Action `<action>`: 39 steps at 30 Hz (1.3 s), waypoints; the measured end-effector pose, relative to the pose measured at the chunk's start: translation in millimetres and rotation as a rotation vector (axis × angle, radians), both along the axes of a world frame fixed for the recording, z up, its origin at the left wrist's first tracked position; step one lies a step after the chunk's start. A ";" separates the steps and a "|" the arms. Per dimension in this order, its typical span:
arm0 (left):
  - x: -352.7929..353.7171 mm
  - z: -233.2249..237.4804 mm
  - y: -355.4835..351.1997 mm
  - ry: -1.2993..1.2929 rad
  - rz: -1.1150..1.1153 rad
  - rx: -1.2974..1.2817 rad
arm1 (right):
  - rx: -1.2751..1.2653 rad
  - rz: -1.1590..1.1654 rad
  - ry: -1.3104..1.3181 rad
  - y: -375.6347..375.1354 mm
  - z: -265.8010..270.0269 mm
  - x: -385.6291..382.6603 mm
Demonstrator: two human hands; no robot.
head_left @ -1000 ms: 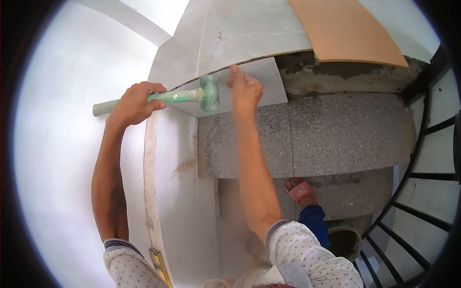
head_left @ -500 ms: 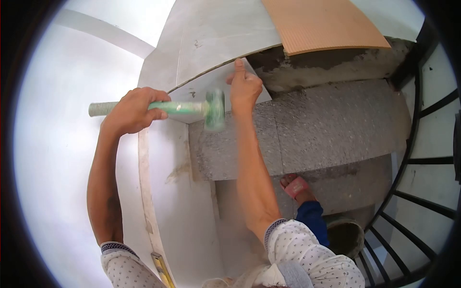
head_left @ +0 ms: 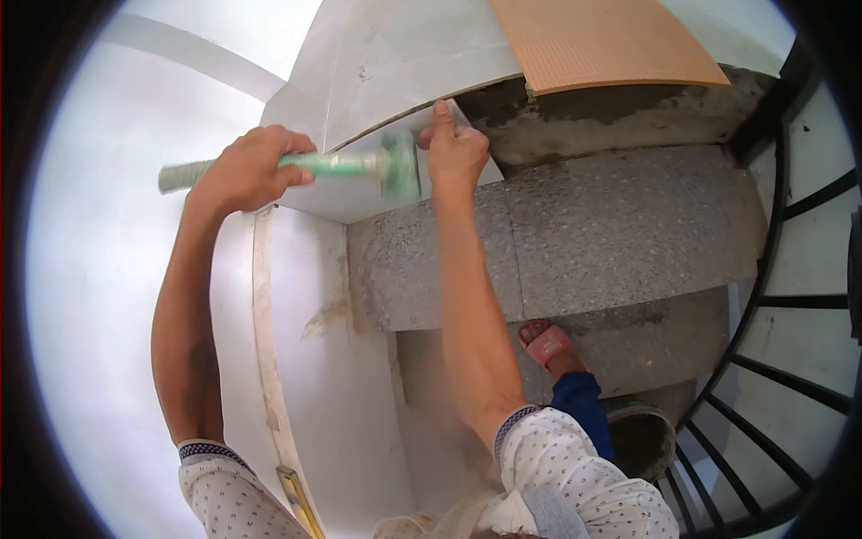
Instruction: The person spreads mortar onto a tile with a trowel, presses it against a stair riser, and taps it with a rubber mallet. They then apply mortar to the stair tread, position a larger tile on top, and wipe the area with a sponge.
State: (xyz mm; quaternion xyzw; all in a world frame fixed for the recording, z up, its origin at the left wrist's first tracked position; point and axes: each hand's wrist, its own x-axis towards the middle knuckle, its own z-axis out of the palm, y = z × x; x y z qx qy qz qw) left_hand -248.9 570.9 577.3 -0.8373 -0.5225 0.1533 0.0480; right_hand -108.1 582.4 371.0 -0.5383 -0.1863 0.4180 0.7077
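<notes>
My left hand [head_left: 256,166] is wrapped round the green handle of a mallet [head_left: 346,164]. The mallet's head, blurred by motion, is at the face of a light grey riser tile [head_left: 364,199], just left of my right hand [head_left: 456,162]. That hand is closed at the tile's upper right, its thumb up at the top edge and its fingers curled in front. The tile stands upright below the lip of a pale landing tile [head_left: 404,54]. Right of it the bare cement riser [head_left: 593,130] shows.
An orange ribbed foam mat [head_left: 611,45] overhangs the landing edge. Speckled grey step slabs [head_left: 611,225] lie below, with a foot in a pink slipper [head_left: 548,344]. A bucket [head_left: 669,440] stands by the black railing [head_left: 777,377]. A yellow spirit level [head_left: 296,499] rests along the left wall.
My left hand and the mallet have moved up slightly, with the head still close to the tile. My right hand stays at the tile's upper edge.
</notes>
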 end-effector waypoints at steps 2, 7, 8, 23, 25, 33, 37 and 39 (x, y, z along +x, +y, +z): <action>10.1 2.8 -2.1 0.048 0.084 -0.081 | 0.009 -0.001 0.010 3.5 -1.0 1.2; 14.1 11.5 1.8 0.078 0.218 -0.192 | -0.003 0.025 0.050 3.0 -3.4 0.3; 10.9 12.1 4.1 0.088 0.180 -0.179 | 0.002 0.024 0.051 5.0 -4.7 -0.1; -72.9 -20.4 -107.7 -0.291 0.291 -0.177 | -0.153 -0.126 0.308 13.8 -78.4 -42.3; -89.4 -65.0 -164.2 -0.343 0.436 -0.161 | -0.305 -0.102 0.593 -2.8 -55.5 -45.2; -91.5 -243.7 -303.7 -0.790 0.785 -0.100 | -0.194 0.085 0.726 -6.6 -45.0 -44.6; -88.9 -276.0 -278.2 -0.815 0.722 0.092 | -0.140 0.103 0.714 -13.4 -46.9 -50.9; -88.4 -282.1 -251.0 -0.840 0.723 0.108 | -0.159 0.140 0.757 -15.1 -52.3 -59.8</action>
